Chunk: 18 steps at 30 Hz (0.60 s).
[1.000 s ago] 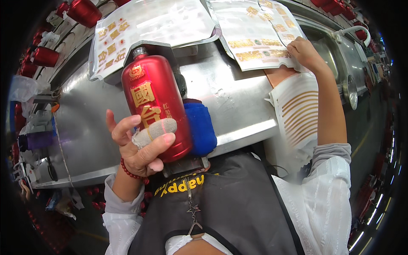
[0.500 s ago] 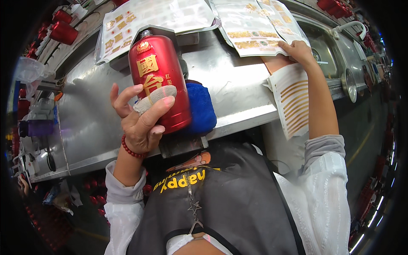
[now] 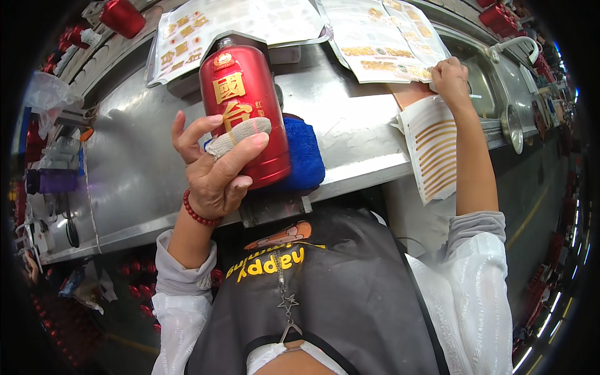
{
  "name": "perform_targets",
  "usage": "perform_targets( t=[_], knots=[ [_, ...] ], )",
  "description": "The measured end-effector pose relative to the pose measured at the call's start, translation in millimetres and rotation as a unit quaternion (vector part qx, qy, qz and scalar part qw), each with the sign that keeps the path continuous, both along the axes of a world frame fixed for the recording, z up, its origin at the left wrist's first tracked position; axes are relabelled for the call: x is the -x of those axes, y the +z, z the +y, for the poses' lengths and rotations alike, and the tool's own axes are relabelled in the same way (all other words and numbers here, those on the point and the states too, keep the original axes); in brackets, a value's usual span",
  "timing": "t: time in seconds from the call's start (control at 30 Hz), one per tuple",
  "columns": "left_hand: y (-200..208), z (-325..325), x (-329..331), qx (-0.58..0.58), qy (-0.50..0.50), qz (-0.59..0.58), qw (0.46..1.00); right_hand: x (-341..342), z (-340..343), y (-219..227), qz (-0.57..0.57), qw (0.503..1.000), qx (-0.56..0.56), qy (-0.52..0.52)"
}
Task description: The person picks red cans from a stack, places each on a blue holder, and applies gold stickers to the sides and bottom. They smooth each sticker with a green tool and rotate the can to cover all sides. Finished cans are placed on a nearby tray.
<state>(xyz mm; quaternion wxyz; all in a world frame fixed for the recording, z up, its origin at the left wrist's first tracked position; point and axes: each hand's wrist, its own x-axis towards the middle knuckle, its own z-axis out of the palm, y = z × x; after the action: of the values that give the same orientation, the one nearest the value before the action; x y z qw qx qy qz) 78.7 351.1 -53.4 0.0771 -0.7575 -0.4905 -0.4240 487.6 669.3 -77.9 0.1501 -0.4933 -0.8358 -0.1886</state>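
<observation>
A red bottle [image 3: 247, 112] with raised gold lettering leans back in a grey angled holder [image 3: 240, 39]. My left hand [image 3: 219, 165] lies against its lower front, fingers spread; one finger wears a knitted cloth sleeve [image 3: 240, 137]. Behind the bottle's lower right side is a blue plush cloth [image 3: 304, 153]. My right hand [image 3: 451, 81] is closed in a pinch at the near right corner of a white sheet [image 3: 375, 74] bearing gold stickers. Its fingertips are partly hidden, so whether a sticker is between them does not show.
A white sheet with gold stripes [image 3: 431, 150] hangs over the bench [image 3: 350, 159] edge, below my right hand. Another sticker sheet [image 3: 275, 25] lies behind the bottle. A sink [image 3: 481, 81] with a white tap [image 3: 522, 42] is at right; a purple bottle [image 3: 56, 180] at left.
My right hand has drawn its fingers together at the sheet's corner, where they were stretched over its edge. My left hand stays against the bottle. The whole view has shifted slightly.
</observation>
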Motion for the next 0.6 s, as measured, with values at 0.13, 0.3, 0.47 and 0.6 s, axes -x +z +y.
perform_targets(
  t=[0.13,0.3,0.47,0.6],
  knots=[
    [-2,-1,2,0.0,0.003,0.003,1.0,28,-20,32,0.06,0.993,-0.044,0.09],
    [-2,-1,1,0.001,-0.003,0.002,1.0,20,9,48,0.083,0.981,-0.06,0.166],
    [-2,-1,2,0.003,0.001,0.006,1.0,28,27,55,0.101,0.978,-0.057,0.171],
    [-1,0,1,-0.001,0.004,0.002,1.0,34,82,62,0.069,0.963,-0.1,0.24]
  ],
)
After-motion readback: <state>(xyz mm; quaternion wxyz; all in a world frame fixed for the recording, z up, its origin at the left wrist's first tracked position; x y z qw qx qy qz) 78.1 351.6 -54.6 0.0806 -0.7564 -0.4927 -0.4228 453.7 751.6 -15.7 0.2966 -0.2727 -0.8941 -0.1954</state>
